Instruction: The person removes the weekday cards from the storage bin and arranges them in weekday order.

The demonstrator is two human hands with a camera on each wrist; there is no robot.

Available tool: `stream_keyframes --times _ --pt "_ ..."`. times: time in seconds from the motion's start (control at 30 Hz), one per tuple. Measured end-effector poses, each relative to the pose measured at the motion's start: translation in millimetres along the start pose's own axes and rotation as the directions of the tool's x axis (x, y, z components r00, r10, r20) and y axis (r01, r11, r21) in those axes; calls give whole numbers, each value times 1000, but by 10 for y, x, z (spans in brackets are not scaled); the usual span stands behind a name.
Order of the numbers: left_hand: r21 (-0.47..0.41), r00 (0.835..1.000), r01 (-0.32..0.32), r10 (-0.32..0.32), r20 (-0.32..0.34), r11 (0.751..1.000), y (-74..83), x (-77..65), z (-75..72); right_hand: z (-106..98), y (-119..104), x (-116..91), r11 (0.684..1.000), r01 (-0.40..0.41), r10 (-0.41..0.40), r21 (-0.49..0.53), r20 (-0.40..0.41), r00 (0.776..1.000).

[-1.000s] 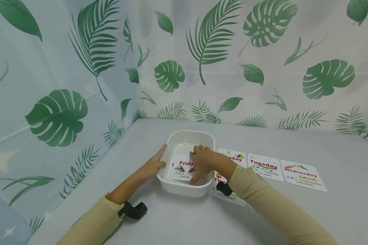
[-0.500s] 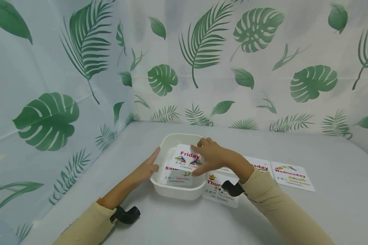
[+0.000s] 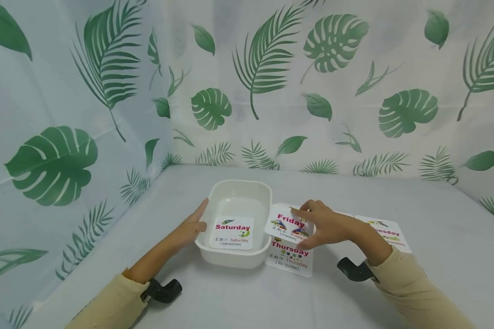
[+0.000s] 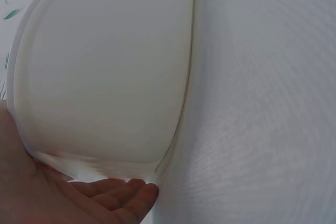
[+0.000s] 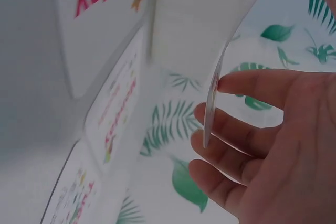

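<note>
My right hand (image 3: 327,224) pinches the Friday card (image 3: 281,225) by its right side, thumb at the near edge and fingers at the far edge. The card is raised beside the white plastic tub (image 3: 233,259), overlapping its right rim and the top of the Thursday card (image 3: 290,265). In the right wrist view the Friday card (image 5: 210,111) shows edge-on against the fingertips. My left hand (image 3: 184,234) grips the tub's left side, and in the left wrist view its fingers (image 4: 123,198) bend against the outer wall. One Saturday card (image 3: 232,234) lies in the tub.
A Wednesday card (image 3: 391,230) lies on the grey-white tabletop (image 3: 247,301) at right. In the right wrist view a Monday card (image 5: 115,108) and another card (image 5: 76,190) lie beyond Thursday. Leaf-print cloth (image 3: 255,91) stands behind the table and at left.
My right hand has lifted the Friday card out of the tub and carried it right, uncovering the Saturday card. The left hand keeps its place at the tub. The head view has shifted slightly.
</note>
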State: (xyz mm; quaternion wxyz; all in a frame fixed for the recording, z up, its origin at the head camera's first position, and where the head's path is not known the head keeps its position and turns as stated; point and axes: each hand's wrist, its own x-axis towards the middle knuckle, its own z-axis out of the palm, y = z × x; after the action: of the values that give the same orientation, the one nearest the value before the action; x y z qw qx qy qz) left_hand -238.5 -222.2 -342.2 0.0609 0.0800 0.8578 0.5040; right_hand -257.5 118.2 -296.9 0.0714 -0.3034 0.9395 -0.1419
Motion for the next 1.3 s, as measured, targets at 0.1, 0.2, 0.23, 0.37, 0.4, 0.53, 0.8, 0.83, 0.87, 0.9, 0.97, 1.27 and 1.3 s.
stream_keyframes --times 0.1,0.2,0.23,0.37,0.4,0.53,0.8,0.83,0.87,0.9,0.97,1.27,1.3 --pt "4 1000 23 -23 -8 1000 -12 -1 7 -21 85 -111 1000 0 0 -11 18 1000" --pt "3 1000 18 -18 -7 1000 -16 3 10 -59 164 -234 999 -20 22 -47 51 998" --pt "-1 1000 18 -18 -8 1000 -14 4 9 -75 189 -276 998 -33 37 -59 67 997" --pt "5 1000 -3 3 -2 1000 -1 2 -11 -127 284 -421 987 -101 117 -123 127 985" --pt "6 1000 -9 9 0 1000 4 1 -17 -135 308 -450 984 -113 133 -137 141 981" --pt "12 1000 -13 13 1 1000 17 4 -19 -163 342 -523 973 -139 171 -182 172 970" --pt "-8 1000 0 0 15 1000 -1 13 15 -164 339 -584 959 -157 206 -237 197 959" --pt "-9 1000 -3 3 15 1000 -6 11 14 -161 333 -582 957 -155 207 -246 203 957" --pt "-6 1000 -5 5 13 1000 -9 9 14 -157 326 -579 954 -157 213 -254 210 954" --pt "-4 1000 -7 7 12 1000 -9 6 17 -152 319 -577 952 -159 218 -261 215 952" --pt "-1 1000 -10 10 9 1000 -8 1 21 -143 311 -575 948 -159 224 -277 220 949" --pt "9 1000 -12 12 4 1000 -3 -12 33 -93 278 -558 938 -192 264 -290 237 935" --pt "10 1000 -13 13 3 1000 -2 -13 35 -86 275 -551 937 -195 268 -290 237 934"
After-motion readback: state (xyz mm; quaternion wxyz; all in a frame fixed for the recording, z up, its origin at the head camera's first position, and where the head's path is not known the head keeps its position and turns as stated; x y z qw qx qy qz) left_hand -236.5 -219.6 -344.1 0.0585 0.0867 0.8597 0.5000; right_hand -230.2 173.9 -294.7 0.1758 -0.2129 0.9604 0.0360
